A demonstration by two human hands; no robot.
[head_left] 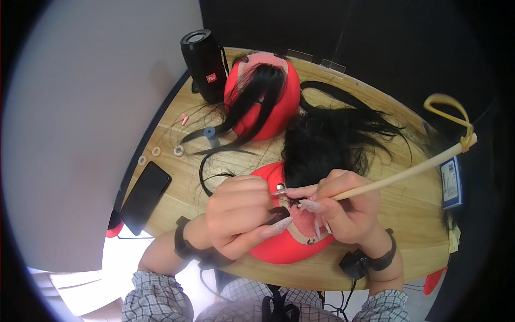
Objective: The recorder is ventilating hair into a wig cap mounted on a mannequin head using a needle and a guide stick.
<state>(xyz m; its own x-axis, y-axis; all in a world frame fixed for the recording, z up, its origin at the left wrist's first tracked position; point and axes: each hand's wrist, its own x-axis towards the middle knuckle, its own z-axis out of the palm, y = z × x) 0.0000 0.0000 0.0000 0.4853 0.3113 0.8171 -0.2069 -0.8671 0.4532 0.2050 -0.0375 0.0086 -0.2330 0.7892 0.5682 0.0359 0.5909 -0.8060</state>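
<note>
Gripped the pale stick (407,168) in the right hand (352,214), slanting its long axis toward two o'clock; bent that hand, the nearer one, over the red head form's (284,251) pink mesh (304,221); curled the left hand (238,214) closed at nine o'clock from it, contents hidden.
</note>
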